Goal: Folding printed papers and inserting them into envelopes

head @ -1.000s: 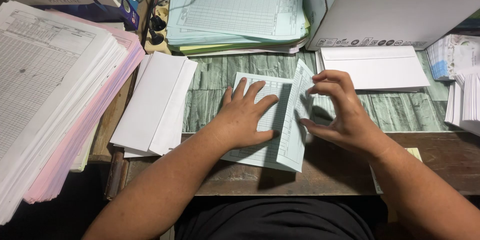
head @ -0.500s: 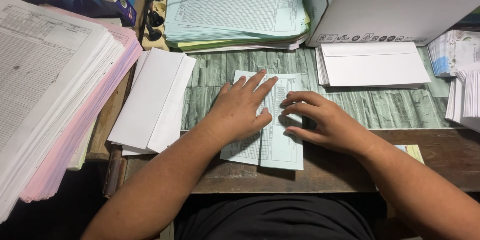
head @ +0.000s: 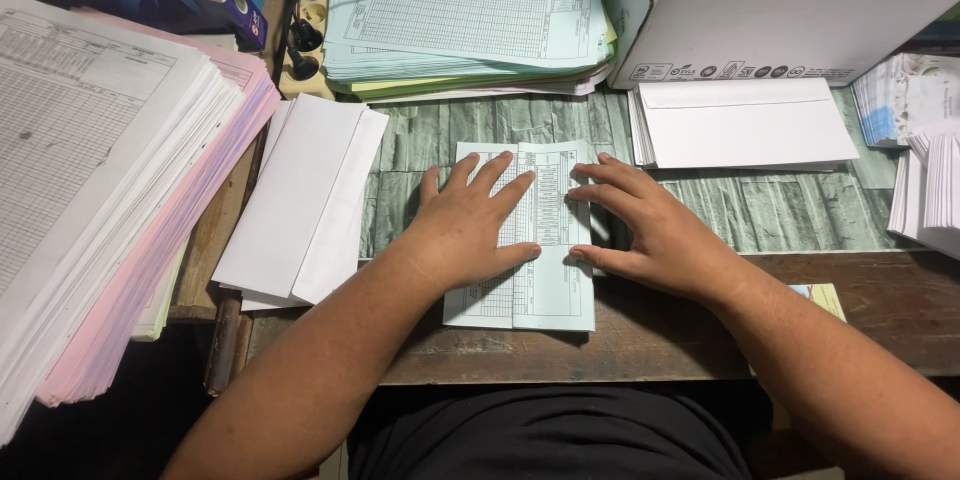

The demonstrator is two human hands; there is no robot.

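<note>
A pale blue-green printed form (head: 545,285) lies folded lengthwise on the green tiled desk top, its right flap laid over the middle. My left hand (head: 470,225) rests flat on the form's left half, fingers spread. My right hand (head: 650,230) presses flat on the folded right edge, fingertips on the paper. Neither hand grips anything.
A stack of folded white sheets (head: 300,200) lies to the left, white envelopes (head: 745,125) to the right. Tall piles of white and pink forms (head: 100,170) fill the left side. A pile of green forms (head: 470,10) and a white box (head: 800,0) sit behind. More envelopes (head: 925,180) stand far right.
My right hand folded the form's raised right flap over and pressed it flat. My left hand stayed on the left half, holding the paper down.
</note>
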